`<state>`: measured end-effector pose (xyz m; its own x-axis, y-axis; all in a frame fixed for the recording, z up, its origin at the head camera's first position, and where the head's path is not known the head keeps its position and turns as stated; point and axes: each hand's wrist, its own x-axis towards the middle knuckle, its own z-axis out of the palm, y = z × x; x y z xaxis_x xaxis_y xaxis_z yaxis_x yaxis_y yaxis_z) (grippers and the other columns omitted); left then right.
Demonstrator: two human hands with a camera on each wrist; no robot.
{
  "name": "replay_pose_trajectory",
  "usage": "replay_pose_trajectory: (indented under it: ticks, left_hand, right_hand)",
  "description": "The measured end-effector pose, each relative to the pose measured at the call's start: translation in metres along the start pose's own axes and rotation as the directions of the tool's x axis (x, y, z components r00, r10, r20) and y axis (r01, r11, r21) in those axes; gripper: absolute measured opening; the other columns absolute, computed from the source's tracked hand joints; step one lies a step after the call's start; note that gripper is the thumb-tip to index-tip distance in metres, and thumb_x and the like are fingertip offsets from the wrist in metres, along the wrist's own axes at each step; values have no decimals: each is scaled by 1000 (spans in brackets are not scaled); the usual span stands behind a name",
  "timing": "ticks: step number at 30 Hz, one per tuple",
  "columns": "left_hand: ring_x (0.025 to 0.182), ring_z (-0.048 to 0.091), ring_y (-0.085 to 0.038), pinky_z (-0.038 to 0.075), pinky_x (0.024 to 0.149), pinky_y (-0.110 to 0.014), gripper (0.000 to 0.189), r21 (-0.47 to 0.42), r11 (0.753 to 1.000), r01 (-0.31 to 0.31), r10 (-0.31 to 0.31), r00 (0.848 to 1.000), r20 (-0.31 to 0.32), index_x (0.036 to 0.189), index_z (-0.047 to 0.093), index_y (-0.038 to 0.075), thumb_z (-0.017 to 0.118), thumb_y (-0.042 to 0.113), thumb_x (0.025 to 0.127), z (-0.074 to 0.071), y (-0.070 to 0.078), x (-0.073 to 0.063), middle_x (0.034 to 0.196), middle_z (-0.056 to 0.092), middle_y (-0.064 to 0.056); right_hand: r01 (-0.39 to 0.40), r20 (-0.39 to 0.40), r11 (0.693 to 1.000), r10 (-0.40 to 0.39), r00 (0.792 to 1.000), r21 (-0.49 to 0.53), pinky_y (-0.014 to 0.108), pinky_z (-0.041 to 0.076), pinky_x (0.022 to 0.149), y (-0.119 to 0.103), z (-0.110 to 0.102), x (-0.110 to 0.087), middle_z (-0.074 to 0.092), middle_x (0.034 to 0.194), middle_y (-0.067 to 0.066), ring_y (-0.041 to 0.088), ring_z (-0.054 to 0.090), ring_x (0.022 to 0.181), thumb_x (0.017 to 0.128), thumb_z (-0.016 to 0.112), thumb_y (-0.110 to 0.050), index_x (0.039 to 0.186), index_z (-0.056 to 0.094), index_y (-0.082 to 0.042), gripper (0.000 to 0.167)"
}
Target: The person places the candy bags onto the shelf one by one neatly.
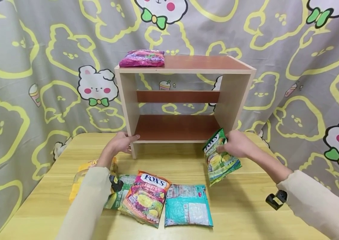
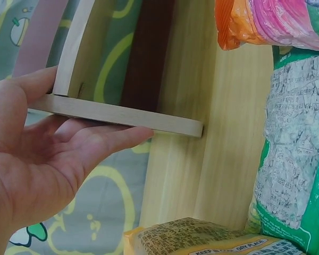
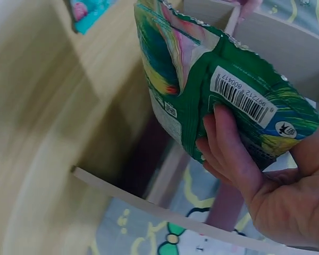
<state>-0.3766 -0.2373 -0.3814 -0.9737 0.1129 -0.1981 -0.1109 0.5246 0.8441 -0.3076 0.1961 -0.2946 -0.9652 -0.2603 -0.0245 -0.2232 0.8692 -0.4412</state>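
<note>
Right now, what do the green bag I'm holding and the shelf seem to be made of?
The green bag: probably glossy plastic film, from its sheen, creases and serrated edge. The shelf: perhaps satin laminated board, given its even reddish-brown surfaces and pale edges, though solid wood is possible.

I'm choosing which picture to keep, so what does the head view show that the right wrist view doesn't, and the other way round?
Only the head view shows the yellow bag and the red bag. Only the right wrist view shows the barcode on the green bag. Both show the right hand holding that bag, the shelf, and at least part of the teal bag.
</note>
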Motion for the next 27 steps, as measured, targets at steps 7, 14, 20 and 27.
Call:
replay_pose_trajectory:
  ticks: [7, 14, 20, 27]
  left_hand:
    - [134, 48, -47, 58, 95, -48, 70, 0, 1000, -2, 2, 1000, 0, 153, 37, 0, 57, 44, 102, 1, -1, 1, 153, 42, -25]
    - [134, 49, -45, 58, 95, -48, 68, 1, 1000, 2, -2, 1000, 2, 152, 39, -1, 57, 43, 103, 1, -1, 1, 152, 42, -25]
    - [133, 49, -46, 58, 95, -48, 67, -2, 1000, 0, 0, 1000, -3, 152, 39, 0, 57, 42, 103, 0, -1, 1, 153, 41, -25]
    - [134, 47, -50, 58, 96, -49, 67, -14, 1000, -2, 2, 1000, 12, 154, 36, -1, 56, 40, 104, -1, 1, 1, 154, 39, -26]
  right_hand:
    - [1, -21, 1000, -2, 1000, -28, 29, 48, 53, -20, -27, 4, 60, 60, 3, 14, 57, 53, 84, 77, -27, 73, 66, -4, 28]
    - [-8, -21, 1000, 7, 1000, -16, 29, 49, 55, -47, -56, 8, 65, 61, 4, 13, 61, 54, 86, 77, -31, 79, 70, -1, 31]
    - [-44, -25, 999, 45, 999, 17, 30, 52, 57, -69, -82, 11, 69, 64, 5, 14, 64, 55, 88, 75, -32, 90, 73, 1, 34]
    - [-36, -34, 999, 34, 999, -34, 31, 48, 57, -91, -111, 9, 70, 66, 5, 15, 65, 57, 89, 74, -36, 91, 74, 1, 37]
